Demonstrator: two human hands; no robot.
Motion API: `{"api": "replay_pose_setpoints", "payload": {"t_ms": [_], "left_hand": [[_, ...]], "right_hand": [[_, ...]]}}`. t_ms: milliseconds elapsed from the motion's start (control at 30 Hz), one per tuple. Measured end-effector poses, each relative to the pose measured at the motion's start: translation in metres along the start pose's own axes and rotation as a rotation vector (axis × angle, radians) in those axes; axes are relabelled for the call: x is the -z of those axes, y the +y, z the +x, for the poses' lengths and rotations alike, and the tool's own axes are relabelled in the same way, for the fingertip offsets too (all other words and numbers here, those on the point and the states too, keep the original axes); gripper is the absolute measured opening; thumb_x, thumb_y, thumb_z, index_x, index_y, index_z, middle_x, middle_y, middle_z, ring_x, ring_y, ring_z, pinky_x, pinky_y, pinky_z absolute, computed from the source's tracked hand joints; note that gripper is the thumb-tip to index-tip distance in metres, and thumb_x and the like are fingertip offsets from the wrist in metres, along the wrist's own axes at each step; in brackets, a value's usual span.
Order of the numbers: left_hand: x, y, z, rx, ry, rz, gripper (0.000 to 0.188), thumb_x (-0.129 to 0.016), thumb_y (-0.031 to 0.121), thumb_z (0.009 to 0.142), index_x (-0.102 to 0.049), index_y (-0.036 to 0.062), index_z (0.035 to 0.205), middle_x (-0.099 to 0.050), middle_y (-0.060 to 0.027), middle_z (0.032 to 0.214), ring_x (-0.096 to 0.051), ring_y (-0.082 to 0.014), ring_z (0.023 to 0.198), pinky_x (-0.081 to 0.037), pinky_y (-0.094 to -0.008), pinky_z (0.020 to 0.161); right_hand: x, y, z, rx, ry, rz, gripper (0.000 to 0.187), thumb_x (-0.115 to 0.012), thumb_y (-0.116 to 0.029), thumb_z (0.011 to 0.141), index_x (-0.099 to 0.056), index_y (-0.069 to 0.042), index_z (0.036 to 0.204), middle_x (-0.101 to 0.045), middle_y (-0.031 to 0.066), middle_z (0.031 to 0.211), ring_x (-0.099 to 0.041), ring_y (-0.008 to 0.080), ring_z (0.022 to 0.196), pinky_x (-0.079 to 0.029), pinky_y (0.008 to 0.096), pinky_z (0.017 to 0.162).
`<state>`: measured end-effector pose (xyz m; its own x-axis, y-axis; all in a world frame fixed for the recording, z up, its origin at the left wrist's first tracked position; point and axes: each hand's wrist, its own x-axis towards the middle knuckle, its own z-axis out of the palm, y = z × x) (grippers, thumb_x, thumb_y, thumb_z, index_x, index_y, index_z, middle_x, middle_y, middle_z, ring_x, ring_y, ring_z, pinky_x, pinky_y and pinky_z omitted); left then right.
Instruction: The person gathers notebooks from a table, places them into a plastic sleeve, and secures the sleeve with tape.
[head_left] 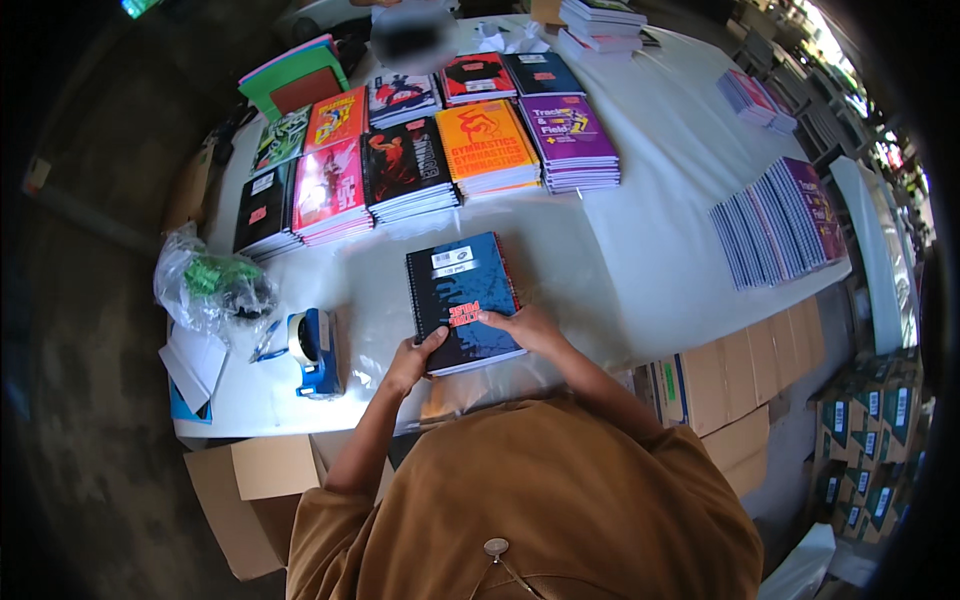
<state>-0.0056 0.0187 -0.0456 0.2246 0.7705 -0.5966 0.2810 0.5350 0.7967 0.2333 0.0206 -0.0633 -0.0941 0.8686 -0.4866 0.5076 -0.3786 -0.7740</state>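
A small stack of spiral notebooks (460, 290) with a black and blue cover is between my hands at the near middle of the table. My left hand (412, 360) grips its lower left corner, thumb on top. From the right, my right hand (528, 328) clasps the lower right edge, its thumb lying on the cover's red lettering. The fingers beneath are hidden. Beyond it stand neat piles of notebooks in two rows, among them an orange pile (487, 145), a purple pile (570, 140) and a black pile (408, 165).
A blue tape dispenser (318, 352) and a clear plastic bag (205, 280) with green contents sit at the left. Purple notebooks (775, 225) lean in a row at the right. Cardboard boxes (725, 370) stand below the table's edge. Across the table is another person (410, 20).
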Motion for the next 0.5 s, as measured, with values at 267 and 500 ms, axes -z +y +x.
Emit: {"api": "replay_pose_setpoints", "payload": {"t_ms": [267, 500], "left_hand": [[-0.012, -0.002, 0.009, -0.004, -0.032, 0.03, 0.07, -0.062, 0.062, 0.072, -0.061, -0.0043, 0.095, -0.062, -0.0081, 0.074, -0.059, -0.0151, 0.062, -0.047, -0.0262, 0.05], [-0.005, -0.003, 0.0, 0.064, 0.002, 0.113, 0.077, -0.06, 0.064, 0.073, -0.06, -0.0085, 0.099, -0.063, -0.0116, 0.081, -0.062, -0.0187, 0.074, -0.05, -0.03, 0.052]], "right_hand": [[-0.02, 0.049, 0.026, 0.113, 0.183, 0.092, 0.076, -0.061, -0.072, 0.065, -0.065, -0.008, 0.107, -0.062, 0.019, 0.102, -0.06, 0.0292, 0.095, -0.044, 0.0356, 0.084], [0.0, 0.001, -0.02, -0.007, 0.042, 0.077, 0.079, -0.059, -0.071, 0.067, -0.065, -0.001, 0.101, -0.065, 0.0204, 0.087, -0.064, 0.0298, 0.085, -0.047, 0.0414, 0.078]]}}
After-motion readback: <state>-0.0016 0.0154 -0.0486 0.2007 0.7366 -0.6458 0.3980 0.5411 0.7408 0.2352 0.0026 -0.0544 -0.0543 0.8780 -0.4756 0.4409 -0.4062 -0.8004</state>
